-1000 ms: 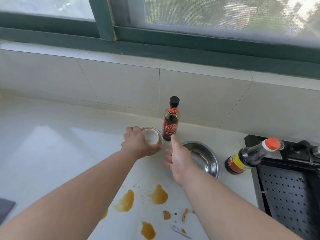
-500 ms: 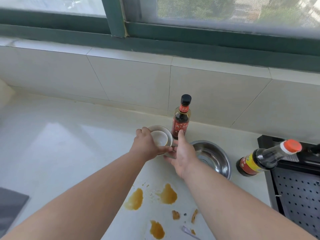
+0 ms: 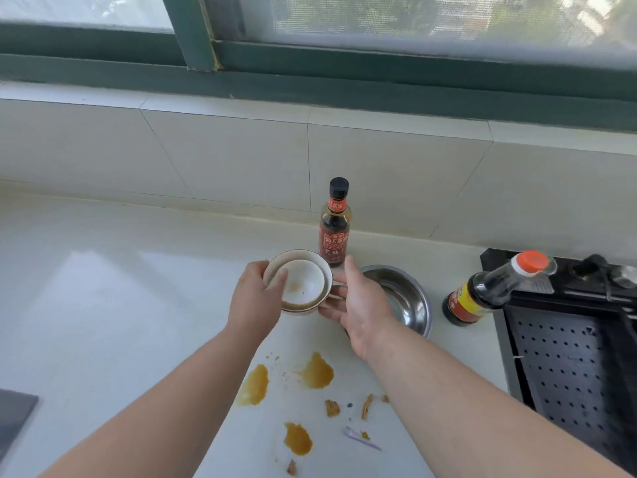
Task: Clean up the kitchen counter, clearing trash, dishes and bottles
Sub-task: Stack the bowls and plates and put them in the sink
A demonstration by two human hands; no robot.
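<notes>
Two small white bowls (image 3: 302, 286), one nested in the other, are held tilted toward me above the counter. My left hand (image 3: 253, 300) grips their left rim, thumb inside. My right hand (image 3: 358, 307) holds the right side from below. A steel bowl (image 3: 408, 301) sits just right of my right hand. A dark sauce bottle with a black cap (image 3: 335, 226) stands upright behind the bowls. A second dark bottle with an orange cap (image 3: 489, 291) leans at the stove's edge.
Brown sauce stains (image 3: 319, 372) and food scraps (image 3: 332, 407) mark the white counter (image 3: 103, 305) near me. A black gas stove (image 3: 579, 357) fills the right side. A tiled wall and window lie behind. A dark object (image 3: 12, 414) shows at the left edge.
The nested bowls have come up off the counter and tilted toward me. My right hand moved left from beside the steel bowl and took hold of their right side.
</notes>
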